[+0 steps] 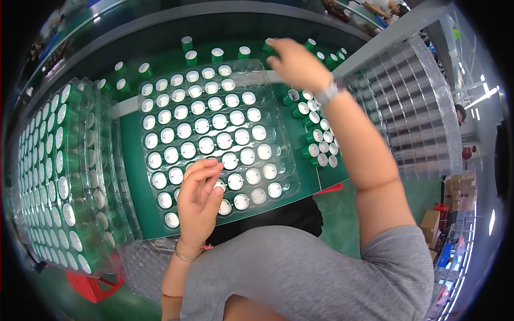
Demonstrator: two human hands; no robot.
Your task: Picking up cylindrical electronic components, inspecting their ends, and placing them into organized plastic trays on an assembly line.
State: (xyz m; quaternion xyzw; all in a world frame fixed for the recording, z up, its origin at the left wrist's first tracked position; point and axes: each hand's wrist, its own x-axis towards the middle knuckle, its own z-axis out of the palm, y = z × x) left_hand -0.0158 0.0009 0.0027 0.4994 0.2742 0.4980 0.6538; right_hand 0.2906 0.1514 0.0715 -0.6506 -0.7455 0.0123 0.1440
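Observation:
My right hand (300,65) reaches over the far side, wearing a wrist band. Its thumb and fingers are spread, with the fingertips at a green cylinder with a white top (268,46); whether they touch it I cannot tell. My left hand (199,200) hovers over the near part of a clear plastic tray (286,160), fingers bent and thumb apart, nothing visible in it. The tray holds rows of white-topped cylinders (206,145) upright in round pockets. My left hand covers some of them.
More green cylinders (217,55) stand along the dark green strip beyond the tray. A loose cluster of cylinders (322,147) sits right of it. Filled trays (69,176) are stacked at left; empty clear trays (409,107) lean at right. A red stool (93,286) stands lower left.

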